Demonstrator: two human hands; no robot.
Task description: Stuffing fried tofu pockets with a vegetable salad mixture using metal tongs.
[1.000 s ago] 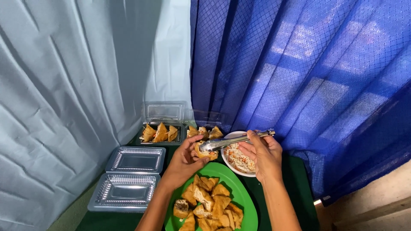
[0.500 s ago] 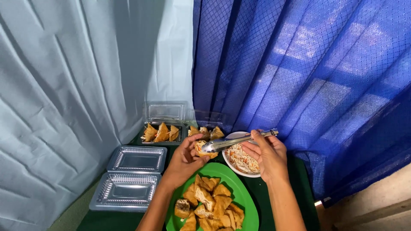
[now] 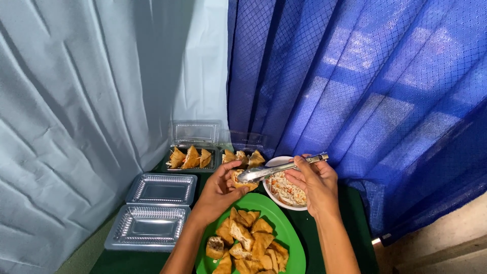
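**Golden tofu puff held under steel tongs**

Golden and fried, the tofu puff (image 3: 242, 180) sits just below the middle of the frame, cupped in the left hand (image 3: 219, 192), whose fingers curl around it from the left and beneath. The tips of the tongs (image 3: 276, 170) rest on the top of the puff. The right hand (image 3: 317, 185) grips the tongs near their far end, fingers wrapped closed around both arms, so that the tool slants down from the right toward the centre.

Directly under the right hand stands a white bowl (image 3: 271, 195) of pale shredded filling (image 3: 289, 189) flecked with orange. Below the hands, at the bottom centre, a green plate (image 3: 289, 231) carries a heap of more fried pieces (image 3: 246, 243), some cut open.

Just above the hands, two clear trays stand side by side with their lids raised against the curtains: the left tray (image 3: 192, 160) holds three triangular puffs in a row, and the right tray (image 3: 242, 156), partly hidden by the left hand, holds about three more. Toward the lower left lie two empty clear boxes (image 3: 152, 213), one behind the other, touching or nearly so. Everything rests on a dark green cloth (image 3: 355, 223).

A pale grey-blue curtain (image 3: 91, 91) fills the left half of the frame, and a deep blue patterned curtain (image 3: 365, 86) fills the right, with patches of light on its folds.
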